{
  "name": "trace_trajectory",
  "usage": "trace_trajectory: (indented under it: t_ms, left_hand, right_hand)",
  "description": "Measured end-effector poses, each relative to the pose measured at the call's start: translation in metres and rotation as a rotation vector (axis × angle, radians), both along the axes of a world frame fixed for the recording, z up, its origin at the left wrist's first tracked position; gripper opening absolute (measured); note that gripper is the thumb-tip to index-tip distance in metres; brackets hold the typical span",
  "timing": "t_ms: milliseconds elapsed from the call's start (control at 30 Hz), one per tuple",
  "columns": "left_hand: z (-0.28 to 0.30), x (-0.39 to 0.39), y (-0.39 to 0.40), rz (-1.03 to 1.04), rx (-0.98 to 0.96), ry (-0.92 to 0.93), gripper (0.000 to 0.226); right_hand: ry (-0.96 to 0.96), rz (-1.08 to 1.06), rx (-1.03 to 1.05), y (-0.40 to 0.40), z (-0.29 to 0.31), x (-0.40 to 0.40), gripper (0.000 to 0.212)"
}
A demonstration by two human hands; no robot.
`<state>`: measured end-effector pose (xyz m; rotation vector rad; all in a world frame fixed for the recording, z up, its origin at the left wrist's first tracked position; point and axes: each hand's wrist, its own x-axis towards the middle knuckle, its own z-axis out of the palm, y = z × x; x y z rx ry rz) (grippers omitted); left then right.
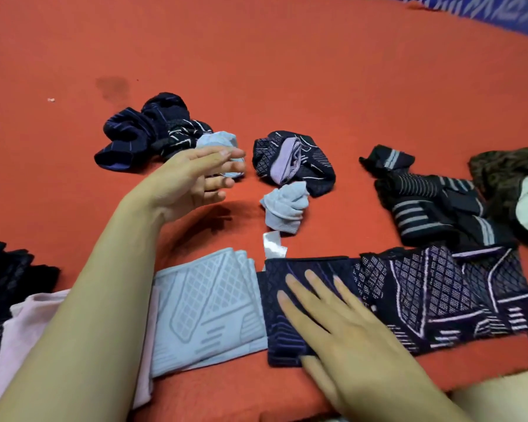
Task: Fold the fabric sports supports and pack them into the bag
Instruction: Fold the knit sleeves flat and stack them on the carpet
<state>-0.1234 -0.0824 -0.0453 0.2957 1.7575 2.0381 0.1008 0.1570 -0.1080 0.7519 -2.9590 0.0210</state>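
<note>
Right hand (pixel 345 324) flat — pressing navy support (pixel 282 336); left hand (pixel 192 178) spread — holding nothing

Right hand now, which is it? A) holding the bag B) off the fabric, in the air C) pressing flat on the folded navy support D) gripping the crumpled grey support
C: the right hand lies flat, fingers straight, on the folded navy support beside the folded grey one.

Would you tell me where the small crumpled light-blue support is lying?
The small light-blue support lies mid-frame on the red surface, just below the crumpled navy-and-lilac support.
</note>
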Motion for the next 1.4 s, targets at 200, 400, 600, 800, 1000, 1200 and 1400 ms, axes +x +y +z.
trace_trajectory:
  t_ms: [200, 400, 600, 800, 1000, 1200, 1400]
  left_hand:
    - [0.001, 0.001, 0.001, -0.004, -0.032, 0.003, 0.021]
    - [0.000, -0.001, 0.001, 0.007, -0.054, -0.005, 0.021]
    - [-0.003, -0.001, 0.001, 0.003, -0.074, -0.025, 0.021]
    - [-0.007, -0.007, -0.002, 0.316, -0.202, 0.172, 0.019]
    - [-0.016, -0.022, -0.013, 0.765, -0.319, 0.233, 0.018]
    - [-0.032, -0.034, -0.024, 0.655, -0.697, 0.109, 0.054]
    - [-0.039, -0.034, -0.020, 0.466, -0.911, 0.165, 0.077]
  right_hand:
    - [0.025, 0.043, -0.072, 0.006, -0.004, 0.007, 0.072]
    - [-0.042, -0.028, -0.195, 0.004, 0.005, 0.003, 0.059]
    - [-0.157, -0.118, -0.220, -0.004, 0.019, -0.019, 0.027]
    - [-0.026, -0.087, -0.125, -0.015, 0.018, -0.030, 0.018]
    - [0.181, -0.056, -0.060, -0.032, 0.016, -0.061, 0.028]
    - [0.129, -0.085, -0.040, -0.041, 0.021, -0.087, 0.039]
    - [-0.202, -0.056, -0.041, -0.050, 0.092, -0.124, 0.024]
